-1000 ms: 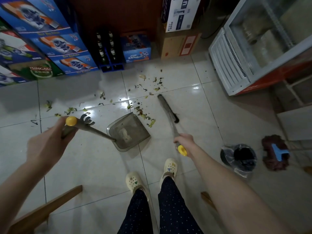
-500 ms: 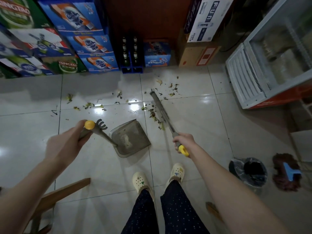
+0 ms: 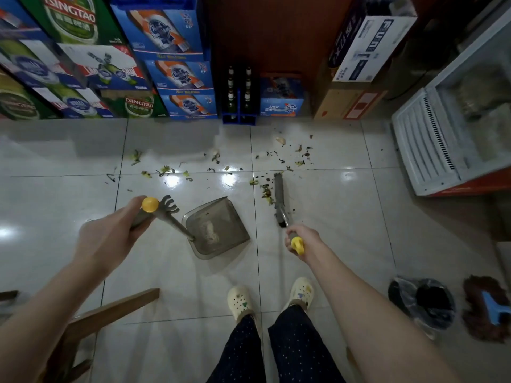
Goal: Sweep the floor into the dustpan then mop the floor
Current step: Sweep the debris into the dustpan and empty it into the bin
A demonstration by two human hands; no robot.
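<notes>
- While the shoes (image 3: 240, 301) stand on the pale tile floor (image 3: 331, 205), the mop (image 3: 484, 313) lies off to the right beside a black bin (image 3: 421, 304).
- Left hand (image 3: 110, 239) curls round the dustpan's handle; the dustpan (image 3: 218, 228) sits low between both hands.
- Right hand (image 3: 300, 240) grips the broom (image 3: 279, 197), whose head lies just right of the dustpan.
- Leaf scraps (image 3: 166, 171) lie scattered beyond, before stacked beer boxes (image 3: 179, 76).

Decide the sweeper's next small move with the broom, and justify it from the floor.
Probably drag the broom left toward the dustpan: a clump of scraps lies along its left side, the pan's open edge faces it, and the left hand holds the pan's handle.
</notes>
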